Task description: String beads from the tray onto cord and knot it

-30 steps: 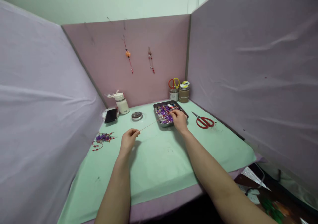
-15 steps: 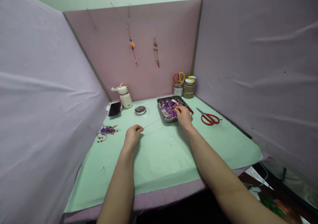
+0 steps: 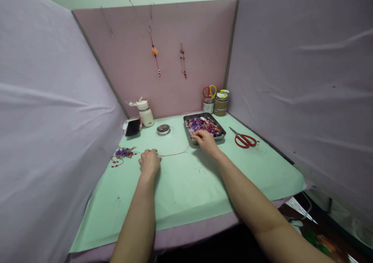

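Cord [image 3: 175, 154] looks light, limp; best held near its tip. Right hand [image 3: 205, 141] pinches it; left hand [image 3: 150, 162]: can't tell fingers' state.

You are wearing the camera on your head; it is looking forward and down from close above the near edge of the surface [image 3: 186, 197], facing the far edge and pink back panel [image 3: 122, 65].

White btl [image 3: 146, 115] stands at 11 o'clock on the table [image 3: 186, 197], blk phone [image 3: 133, 127] near it at 10. Red-handled scissors [image 3: 244, 140] over at 2. Tin [image 3: 208, 107] w/ red & yellow handles [image 3: 206, 92] plus brn jar [image 3: 221, 107] at 1. Orange-beaded charm [image 3: 154, 51] hangs on pink panel [image 3: 125, 61], approx. 11.
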Demonstrator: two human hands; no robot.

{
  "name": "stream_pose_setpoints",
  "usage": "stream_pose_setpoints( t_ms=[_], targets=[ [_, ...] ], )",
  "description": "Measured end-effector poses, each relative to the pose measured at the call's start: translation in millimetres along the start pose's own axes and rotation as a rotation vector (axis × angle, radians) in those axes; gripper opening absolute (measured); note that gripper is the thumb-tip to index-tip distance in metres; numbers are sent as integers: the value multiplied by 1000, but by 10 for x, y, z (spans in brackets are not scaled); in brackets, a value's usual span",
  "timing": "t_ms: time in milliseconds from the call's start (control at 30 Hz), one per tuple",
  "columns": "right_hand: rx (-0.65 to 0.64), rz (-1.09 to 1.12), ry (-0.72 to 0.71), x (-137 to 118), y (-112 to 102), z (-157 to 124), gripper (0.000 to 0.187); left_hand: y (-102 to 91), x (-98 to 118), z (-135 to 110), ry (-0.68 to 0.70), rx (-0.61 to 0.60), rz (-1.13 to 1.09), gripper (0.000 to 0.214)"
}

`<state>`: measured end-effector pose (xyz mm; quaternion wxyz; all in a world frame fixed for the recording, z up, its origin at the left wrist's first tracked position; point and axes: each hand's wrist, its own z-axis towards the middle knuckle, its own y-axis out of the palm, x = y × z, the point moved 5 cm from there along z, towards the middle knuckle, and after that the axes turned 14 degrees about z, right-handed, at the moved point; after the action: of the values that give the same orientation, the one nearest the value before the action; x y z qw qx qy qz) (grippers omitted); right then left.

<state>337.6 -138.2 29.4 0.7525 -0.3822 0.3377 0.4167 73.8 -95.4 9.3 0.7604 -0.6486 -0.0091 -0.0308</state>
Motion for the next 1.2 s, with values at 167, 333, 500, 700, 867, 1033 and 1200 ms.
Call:
stream_pose_setpoints(
  t_ms=[167,333,500,700,867,1033,1200],
  targets=[
    [-170,-18,-74,-179,327,-131,15,-207,387,-153,188,217,-594,34],
    [-297,31,-122,-279,525,-247,17,-28,775,-310,253,-68,-1131,29],
    [-281,9,-109,-241,519,-245,17,94,812,-329,224,-221,-1230,35],
    [-283,-29,-62,-195,519,-230,19,66,742,-279,222,-132,-1139,24],
    [-282,-39,-27,-150,516,-225,16,101,736,-257,237,-116,-1093,22],
    [-290,-35,6,-129,518,-217,17,119,730,-264,216,-127,-1044,24],
    [-292,-21,26,-129,512,-209,19,71,706,-276,195,-79,-980,23]
  ],
)
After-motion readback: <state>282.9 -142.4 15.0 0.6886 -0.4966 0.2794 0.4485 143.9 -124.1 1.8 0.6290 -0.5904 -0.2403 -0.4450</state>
